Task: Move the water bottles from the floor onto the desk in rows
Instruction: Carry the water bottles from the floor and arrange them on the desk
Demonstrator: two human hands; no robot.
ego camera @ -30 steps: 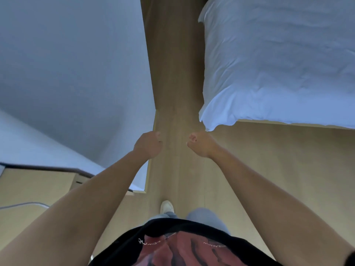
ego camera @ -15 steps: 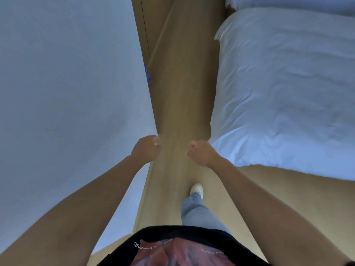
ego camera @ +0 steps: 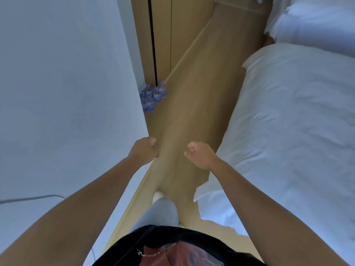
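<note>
Wooden floor runs ahead as a narrow aisle between a white wall on the left and a white bed on the right. Half a second ago only a blue speck showed at the wall's far corner; now the view has advanced and a cluster of water bottles stands plain on the floor beside a wooden door panel, well ahead of both hands. So the person is probably walking to fetch them, and none is picked up yet. The left hand and right hand are held out in front, fingers curled, holding nothing. The lane is straight and free of obstacles, but tight: the bed's corner juts in near the right arm and the skirting edge sits close beside the left. No tabletop shows.
</note>
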